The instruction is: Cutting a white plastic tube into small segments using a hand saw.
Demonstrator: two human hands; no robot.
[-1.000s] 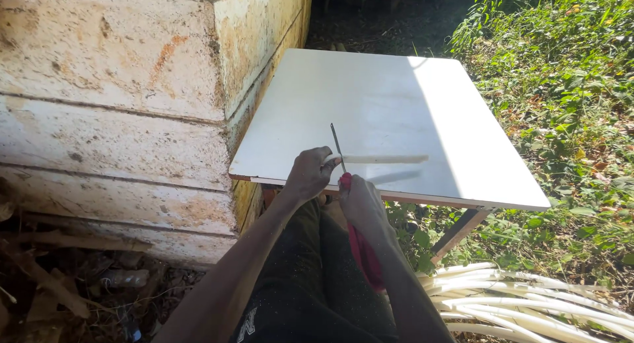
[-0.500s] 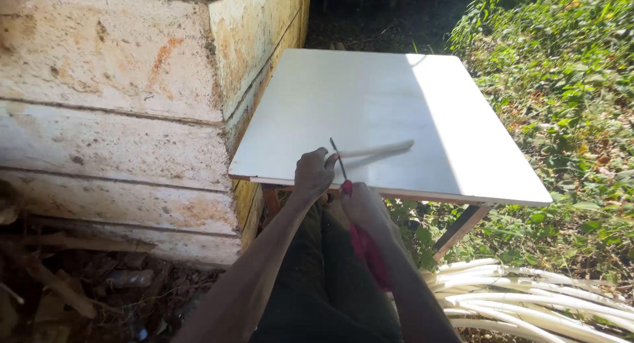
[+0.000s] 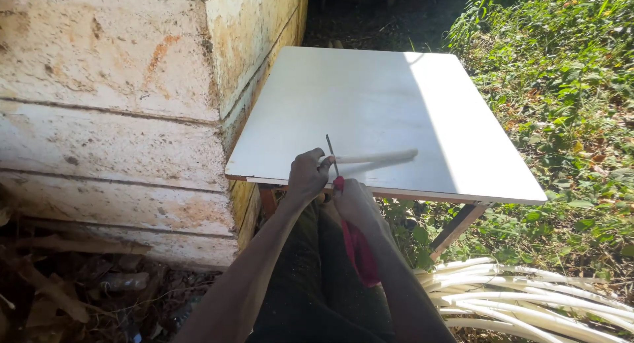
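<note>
A short white pipe (image 3: 380, 157) lies along the near edge of the white tabletop (image 3: 370, 99). My left hand (image 3: 307, 174) grips the pipe's left end and holds it on the board. My right hand (image 3: 350, 201) holds a red-handled tool whose thin dark blade (image 3: 331, 155) stands up across the pipe beside my left fingers. A red cloth or sleeve hangs under my right wrist.
A rough, pale block wall (image 3: 112, 99) rises at the left, touching the table's side. Several white pipes (image 3: 528, 297) lie bundled on the ground at lower right. Green weeds (image 3: 568, 85) fill the right side. Dry leaves and debris (image 3: 59, 290) lie at lower left.
The pipe's free end has swung a little and now lies nearer the table's front edge. Both hands stay at its left end with the blade across it.
</note>
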